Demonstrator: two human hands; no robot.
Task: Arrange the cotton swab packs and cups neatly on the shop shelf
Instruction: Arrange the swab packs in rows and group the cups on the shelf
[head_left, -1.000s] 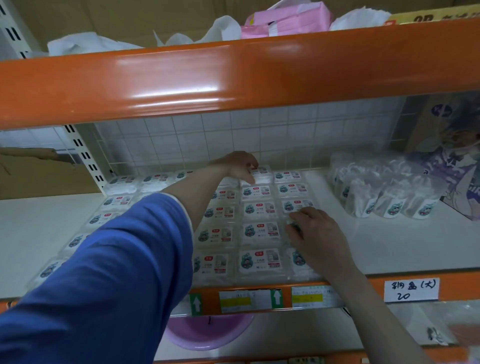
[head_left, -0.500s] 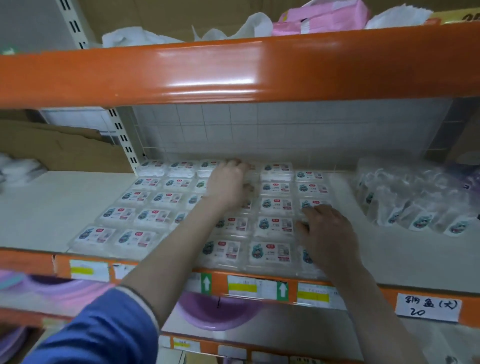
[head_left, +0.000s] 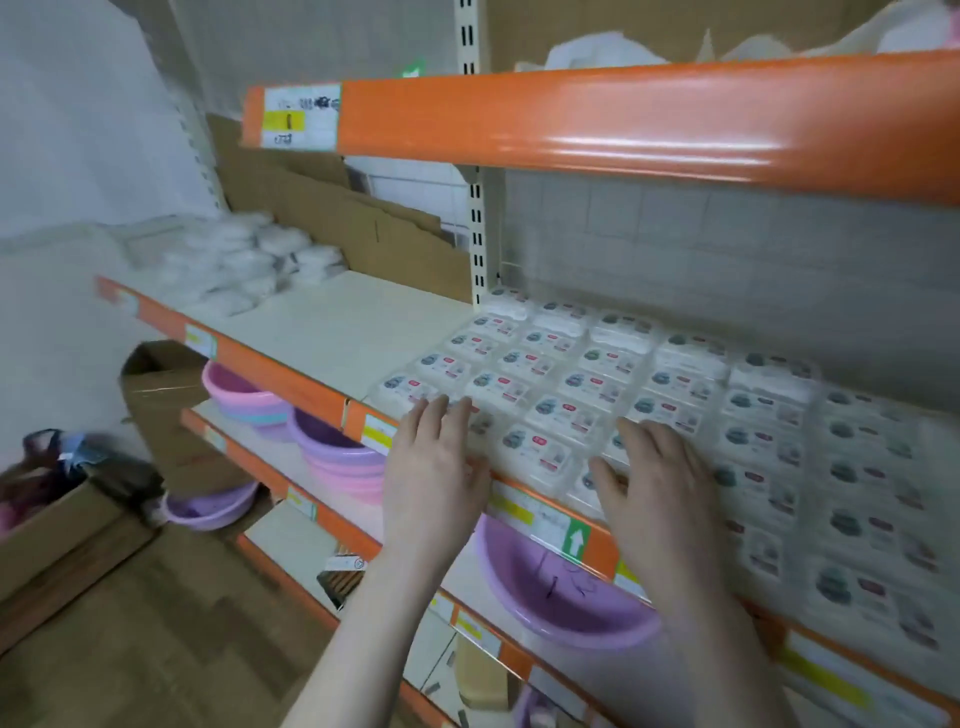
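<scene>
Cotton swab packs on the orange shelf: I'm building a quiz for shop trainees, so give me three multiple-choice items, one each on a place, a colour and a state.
1. Where do the purple basins sit?
A. on the shelf below the cotton swab packs
B. on the top shelf
C. on the packs

2. What colour is the shelf edge?
A. blue
B. orange
C. green

3. How are the hands?
A. both gripping a cup
B. both flat, fingers straight, at the front packs
C. hanging by the person's sides

Answers:
1 A: the basins show under the packs' shelf.
2 B: the edge strips are orange.
3 B: left hand and right hand lie spread at the front row.
</scene>
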